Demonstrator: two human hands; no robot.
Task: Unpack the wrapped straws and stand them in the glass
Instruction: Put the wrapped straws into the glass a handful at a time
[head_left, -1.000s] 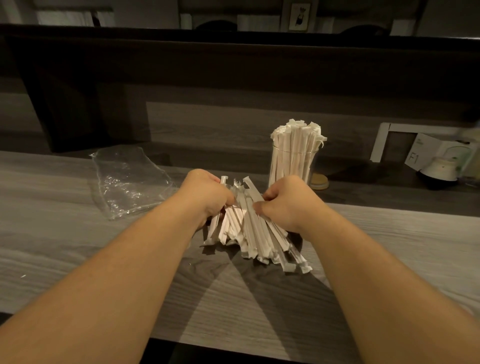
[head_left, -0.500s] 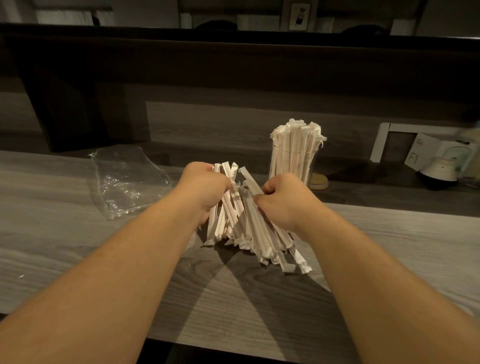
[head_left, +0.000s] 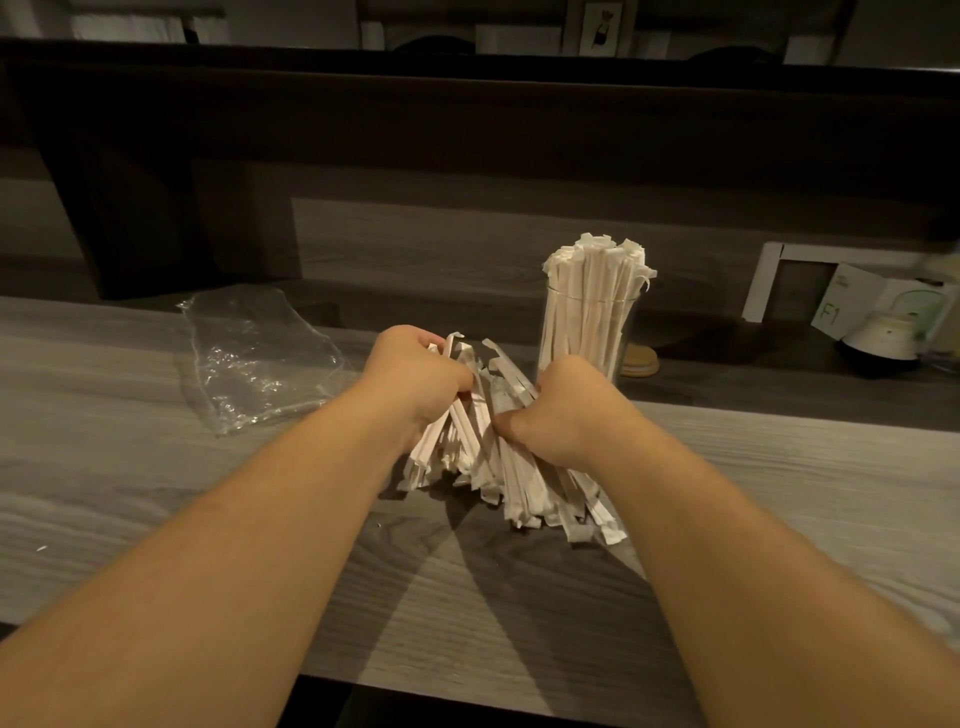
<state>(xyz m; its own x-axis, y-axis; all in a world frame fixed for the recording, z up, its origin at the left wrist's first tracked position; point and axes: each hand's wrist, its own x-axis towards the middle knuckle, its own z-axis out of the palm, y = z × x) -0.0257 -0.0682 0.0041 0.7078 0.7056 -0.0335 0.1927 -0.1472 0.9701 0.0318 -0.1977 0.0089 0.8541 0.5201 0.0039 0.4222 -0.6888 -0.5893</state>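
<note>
While my left hand (head_left: 415, 376) and right hand (head_left: 569, 410) clench the loose bundle of flat white paper-wrapped straws (head_left: 493, 462), the tall clear glass (head_left: 584, 332) stands behind, already packed.

A grey wood-grain counter (head_left: 156, 493) carries a loose bundle of paper-wrapped straws (head_left: 511, 483) resting on their lower ends, 1 glass (head_left: 587, 332) packed with upright wrapped straws, and a crumpled clear plastic bag (head_left: 254, 358) lying flat at left.

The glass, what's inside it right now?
The glass holds a dense upright batch of paper-wrapped straws, tops above the rim. Its bottom is hidden behind the right hand, so nothing there can be checked.
</note>
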